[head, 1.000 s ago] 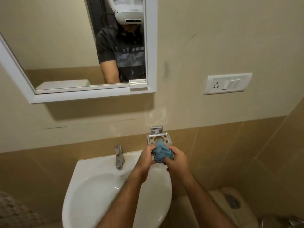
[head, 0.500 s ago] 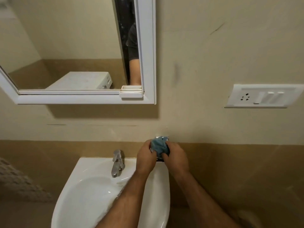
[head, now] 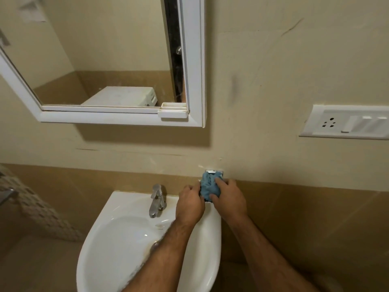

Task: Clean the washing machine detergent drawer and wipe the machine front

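Observation:
A crumpled blue cloth (head: 208,185) lies bunched on a small chrome wall holder (head: 213,171) above the right back corner of the white sink (head: 117,239). My right hand (head: 229,199) holds the cloth from the right, fingers curled over it. My left hand (head: 190,202) grips its left side, fingers hidden behind the knuckles. No washing machine or detergent drawer is in direct view; a white box-like appliance top (head: 122,96) shows only as a reflection in the mirror.
A chrome tap (head: 156,200) stands at the sink's back rim, left of my hands. A white-framed mirror (head: 192,60) hangs above. A white socket and switch plate (head: 345,122) is on the wall at right.
The view has shifted right and closer to the wall. Both hands moved the cloth onto the chrome holder, which was open to view a second ago and is now mostly covered.

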### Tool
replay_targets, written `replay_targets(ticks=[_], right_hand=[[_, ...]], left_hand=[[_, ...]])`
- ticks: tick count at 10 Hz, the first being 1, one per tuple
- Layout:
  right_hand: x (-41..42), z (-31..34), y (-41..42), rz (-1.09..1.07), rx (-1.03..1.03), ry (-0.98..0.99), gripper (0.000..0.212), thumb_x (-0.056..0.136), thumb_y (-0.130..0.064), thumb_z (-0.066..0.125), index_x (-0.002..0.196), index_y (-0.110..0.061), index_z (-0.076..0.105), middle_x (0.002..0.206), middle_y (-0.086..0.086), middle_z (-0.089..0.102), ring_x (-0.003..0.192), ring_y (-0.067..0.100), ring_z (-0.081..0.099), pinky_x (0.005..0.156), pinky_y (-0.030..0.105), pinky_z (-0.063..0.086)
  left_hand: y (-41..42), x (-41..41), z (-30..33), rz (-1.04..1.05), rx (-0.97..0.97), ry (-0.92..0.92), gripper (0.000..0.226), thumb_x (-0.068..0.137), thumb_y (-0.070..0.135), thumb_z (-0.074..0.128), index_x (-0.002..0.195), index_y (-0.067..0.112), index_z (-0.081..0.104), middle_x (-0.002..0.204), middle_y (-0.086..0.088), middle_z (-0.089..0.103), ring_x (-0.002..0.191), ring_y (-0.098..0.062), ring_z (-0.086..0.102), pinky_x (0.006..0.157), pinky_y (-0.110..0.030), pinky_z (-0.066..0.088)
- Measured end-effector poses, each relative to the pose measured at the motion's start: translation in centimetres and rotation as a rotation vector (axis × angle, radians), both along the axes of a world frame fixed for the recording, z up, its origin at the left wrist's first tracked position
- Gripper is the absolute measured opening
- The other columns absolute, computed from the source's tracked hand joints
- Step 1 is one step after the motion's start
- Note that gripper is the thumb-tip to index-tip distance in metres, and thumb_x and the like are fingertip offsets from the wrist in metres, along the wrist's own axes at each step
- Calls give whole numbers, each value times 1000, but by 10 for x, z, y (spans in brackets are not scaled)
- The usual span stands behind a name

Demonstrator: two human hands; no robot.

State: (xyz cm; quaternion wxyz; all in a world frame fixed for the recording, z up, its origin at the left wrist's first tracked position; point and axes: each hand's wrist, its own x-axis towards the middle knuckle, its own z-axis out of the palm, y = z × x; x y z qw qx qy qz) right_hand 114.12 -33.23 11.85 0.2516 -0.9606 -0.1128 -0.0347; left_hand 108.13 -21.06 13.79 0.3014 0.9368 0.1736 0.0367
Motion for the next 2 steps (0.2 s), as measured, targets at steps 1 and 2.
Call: replay_targets(ticks=[1,2], right_hand=[[-29,25,0,17,83,-26,53,87,-38,64,136,-24,49,121,5,47,101,21,54,77,30,49],[-54,37,12,45,139,-97,40,90,-36,65,126,-19,58,119,5,50,101,17,54,74,25,49]], left_hand=[[4,-19,1,19,-8,-38,47,97,25,50,143,21,44,134,-7,51,126,-25,46,97,-37,45],[14,-41,5,50,7,-30,53,97,31,52,148,20,40,146,-6,45,134,-24,41,103,-35,40]])
